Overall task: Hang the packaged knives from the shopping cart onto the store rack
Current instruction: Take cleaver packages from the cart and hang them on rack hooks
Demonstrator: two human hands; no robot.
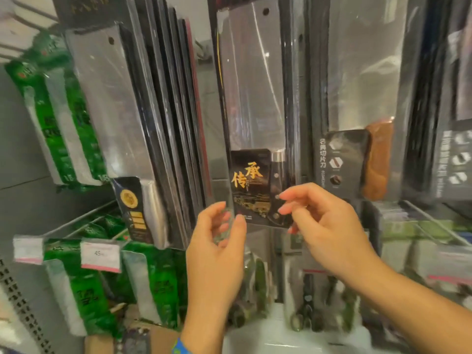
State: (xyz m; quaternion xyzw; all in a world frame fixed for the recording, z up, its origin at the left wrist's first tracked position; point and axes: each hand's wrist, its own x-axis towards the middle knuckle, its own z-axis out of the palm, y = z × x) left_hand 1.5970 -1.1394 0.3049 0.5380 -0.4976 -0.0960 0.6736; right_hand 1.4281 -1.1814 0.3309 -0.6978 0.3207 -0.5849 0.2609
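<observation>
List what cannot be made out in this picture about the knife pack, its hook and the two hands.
- Knife pack top and its hook: cut off by the head view's upper edge.
- Left hand: motion blur hides whether its fingers pinch the pack's clear edge.
- Right hand: its fingertips overlap the pack's lower corner; touching or apart is unclear.
- Price tag: print too small and blurred to read fully.

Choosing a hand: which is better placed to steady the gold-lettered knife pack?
Likely the right hand: its fingertips overlap the knife pack at the lower right corner. The left hand curls beside its edge, contact unclear.
</observation>
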